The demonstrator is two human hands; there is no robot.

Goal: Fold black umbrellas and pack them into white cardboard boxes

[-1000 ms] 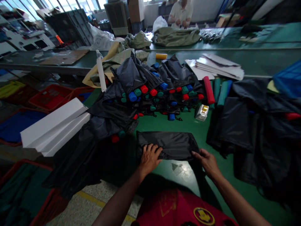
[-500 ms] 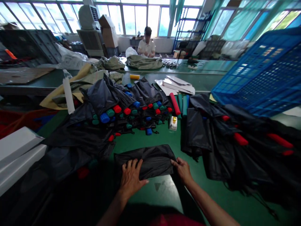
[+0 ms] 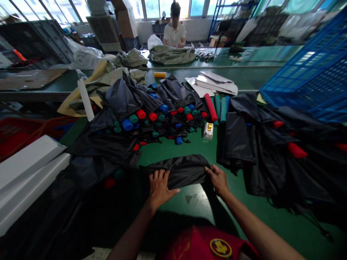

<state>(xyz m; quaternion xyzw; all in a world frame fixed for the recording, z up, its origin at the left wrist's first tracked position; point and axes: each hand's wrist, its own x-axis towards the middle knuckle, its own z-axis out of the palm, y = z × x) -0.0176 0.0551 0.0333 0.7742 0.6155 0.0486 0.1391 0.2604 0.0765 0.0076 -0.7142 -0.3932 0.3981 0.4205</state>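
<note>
A black folded umbrella canopy (image 3: 187, 168) lies flat on the green table (image 3: 206, 202) right in front of me. My left hand (image 3: 160, 187) presses on its near left part, fingers spread and lying on the cloth, thumb out to the right. My right hand (image 3: 219, 180) grips the canopy's right end, fingers curled over the edge of the fabric.
A heap of black umbrellas with red, blue and green handles (image 3: 151, 115) lies beyond. More black umbrellas (image 3: 276, 151) pile up at the right under a blue crate (image 3: 309, 79). White boxes (image 3: 29, 169) sit at left. A person (image 3: 175, 30) works at the far table.
The canopy has been rolled narrower between my hands. My head turned right then tipped down again, so the blue crate came into view.
</note>
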